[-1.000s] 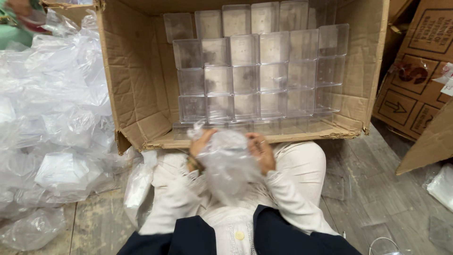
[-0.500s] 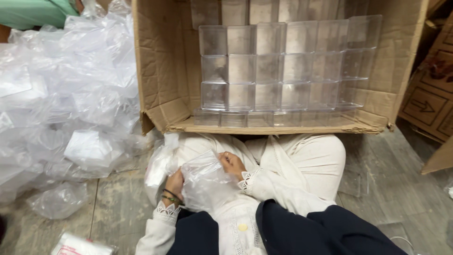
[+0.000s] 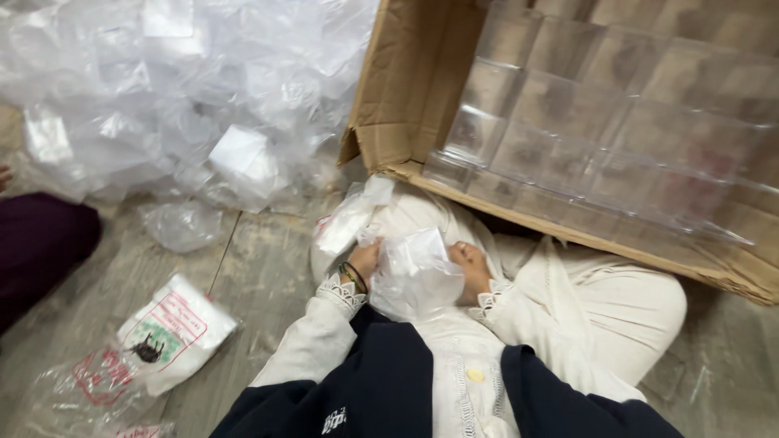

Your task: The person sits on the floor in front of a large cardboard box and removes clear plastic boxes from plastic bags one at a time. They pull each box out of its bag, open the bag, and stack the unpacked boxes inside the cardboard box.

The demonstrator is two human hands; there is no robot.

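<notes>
Head view: both hands grip a crumpled clear plastic bag (image 3: 414, 272) over the lap, left hand (image 3: 367, 261) and right hand (image 3: 471, 264) with fingers curled shut on its sides. Just beyond lies the cardboard box (image 3: 406, 97) of clear cases (image 3: 568, 122); loose bags (image 3: 162, 97) heap left.

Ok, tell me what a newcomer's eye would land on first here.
First, the big cardboard box lying on its side at upper right, stacked with clear plastic containers. Next, the heap of crumpled clear plastic bags filling the upper left floor. At centre, the left hand and right hand grip a clear plastic bag over the lap.
</notes>
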